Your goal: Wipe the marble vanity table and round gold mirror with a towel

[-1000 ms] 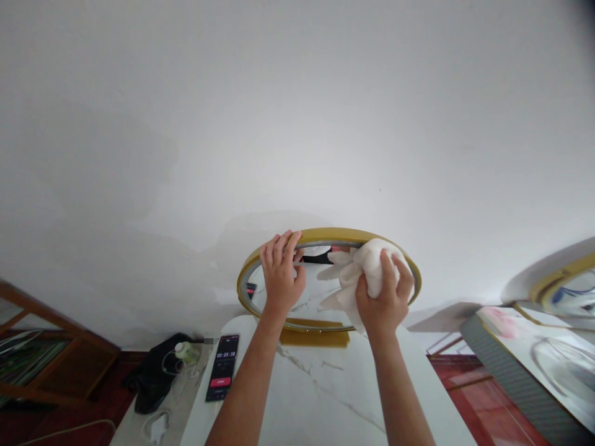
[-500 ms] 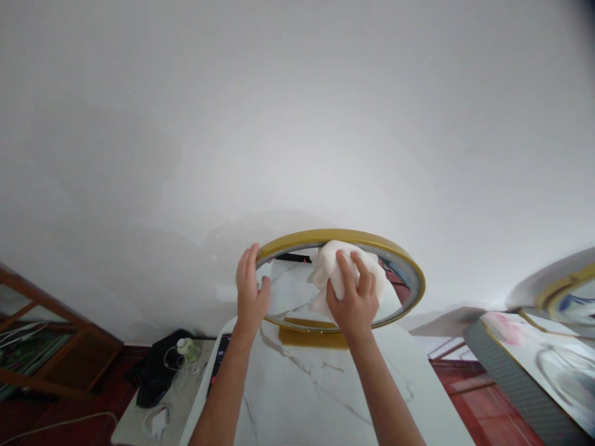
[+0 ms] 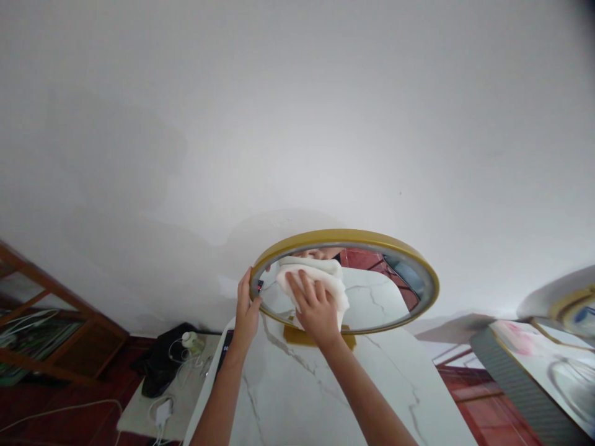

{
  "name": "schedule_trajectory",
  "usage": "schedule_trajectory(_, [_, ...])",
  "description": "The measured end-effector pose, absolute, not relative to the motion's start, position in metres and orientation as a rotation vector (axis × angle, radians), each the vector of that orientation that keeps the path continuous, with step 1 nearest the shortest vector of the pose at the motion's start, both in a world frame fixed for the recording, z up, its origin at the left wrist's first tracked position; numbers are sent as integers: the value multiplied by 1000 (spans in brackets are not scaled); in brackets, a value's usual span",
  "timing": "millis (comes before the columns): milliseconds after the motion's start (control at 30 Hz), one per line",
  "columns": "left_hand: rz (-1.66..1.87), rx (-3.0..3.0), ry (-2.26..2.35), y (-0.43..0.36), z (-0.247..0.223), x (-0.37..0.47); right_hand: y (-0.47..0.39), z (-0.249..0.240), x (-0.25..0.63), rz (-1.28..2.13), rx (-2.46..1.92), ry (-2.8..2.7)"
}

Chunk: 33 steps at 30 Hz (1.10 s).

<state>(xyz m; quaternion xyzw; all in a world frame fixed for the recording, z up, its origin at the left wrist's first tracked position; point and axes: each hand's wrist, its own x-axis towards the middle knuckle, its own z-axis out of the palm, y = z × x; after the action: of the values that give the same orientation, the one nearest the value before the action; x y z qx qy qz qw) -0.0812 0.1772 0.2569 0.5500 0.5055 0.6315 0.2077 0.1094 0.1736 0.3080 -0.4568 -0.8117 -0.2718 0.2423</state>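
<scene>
A round mirror [image 3: 372, 296] in a gold frame stands on a gold base [image 3: 297, 336] on the white marbled table [image 3: 297, 396]. My left hand [image 3: 247, 313] grips the left edge of the frame, fingers behind and thumb in front. Under my right hand [image 3: 317, 310], a folded white cloth [image 3: 335, 285] is pressed flat against the left-middle part of the glass. The fingers lie over the cloth, and its reflection shows just above it. A dark phone [image 3: 225, 350] lies at the table's left edge, partly hidden by my left forearm.
A white wall [image 3: 297, 124] rises behind the mirror. To the left, a low stand [image 3: 134, 418] bears a black bag [image 3: 160, 378], a small bottle [image 3: 189, 341] and white cables. A wooden shelf [image 3: 79, 353] stands farther left. On the right is a grey-sided cabinet [image 3: 515, 378].
My right hand has moved the cloth left and down across the glass. My left hand has slid lower on the frame's left edge. The view has shifted slightly.
</scene>
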Motion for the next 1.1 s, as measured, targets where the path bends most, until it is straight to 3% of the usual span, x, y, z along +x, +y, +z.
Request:
schedule_trajectory(167, [1754, 1551, 1404, 178, 256, -83, 174, 282, 91, -728, -1158, -2398])
schedule_trajectory(433, [1795, 1627, 1335, 178, 249, -86, 172, 320, 74, -646, -1260, -2226])
schedule_trajectory(700, [1746, 1596, 1320, 176, 256, -87, 175, 263, 65, -675, -1131, -2455])
schedule_trajectory(967, [1758, 1612, 1275, 173, 255, -87, 172, 314, 70, -654, -1276, -2259])
schedule_trajectory(1100, [1756, 1608, 1302, 173, 257, -85, 172, 295, 73, -685, -1236, -2324])
